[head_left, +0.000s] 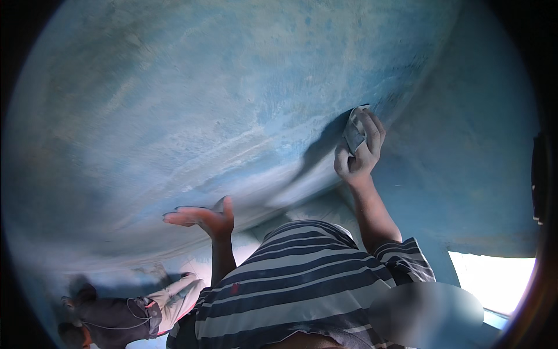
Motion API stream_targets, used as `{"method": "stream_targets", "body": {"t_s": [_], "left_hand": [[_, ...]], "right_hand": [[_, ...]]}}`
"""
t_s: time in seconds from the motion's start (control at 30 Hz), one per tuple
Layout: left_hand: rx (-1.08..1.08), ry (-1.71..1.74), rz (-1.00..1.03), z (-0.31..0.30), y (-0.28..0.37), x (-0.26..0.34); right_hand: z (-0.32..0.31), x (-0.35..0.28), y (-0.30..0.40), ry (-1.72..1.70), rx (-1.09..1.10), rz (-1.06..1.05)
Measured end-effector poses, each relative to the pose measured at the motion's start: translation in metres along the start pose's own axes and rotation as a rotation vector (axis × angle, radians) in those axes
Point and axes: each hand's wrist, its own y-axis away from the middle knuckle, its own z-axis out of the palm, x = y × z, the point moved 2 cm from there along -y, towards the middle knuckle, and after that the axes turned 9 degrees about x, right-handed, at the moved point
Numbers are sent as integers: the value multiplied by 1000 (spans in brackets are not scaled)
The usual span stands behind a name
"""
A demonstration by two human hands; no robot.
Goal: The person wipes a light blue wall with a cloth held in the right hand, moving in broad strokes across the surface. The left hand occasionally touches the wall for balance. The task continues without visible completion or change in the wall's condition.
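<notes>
A sheet of folded sandpaper, or a similar grey abrasive pad (355,134), is pressed to the blue wall (244,87) by my right hand (364,141). Pale dust coats that hand's fingers. Lower and to the left, my left hand (207,218) rests against or just off the wall, holding nothing, with its thumb apart from the fingers. The wall's paint is worn and patchy, with whitish streaks between the two hands. A dark shadow falls on the wall beside my right hand.
Another person (126,312) in a dark top and light trousers is at the wall, lower left. An adjoining blue wall (462,165) meets this one at a corner on the right. A bright opening (492,281) lies at lower right. A blurred patch covers part of the lower right.
</notes>
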Motion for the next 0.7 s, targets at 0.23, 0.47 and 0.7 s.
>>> {"method": "stream_targets", "body": {"t_s": [0.23,0.47,0.7], "left_hand": [[-2,-19,-41,-2,3,-2],[-5,65,-95,-9,6,-5],[-21,225,-73,-25,3,-8]], "right_hand": [[-2,30,13,-78,114,500],[12,7,7,51,58,71],[29,-55,32,8,47,-9]]}}
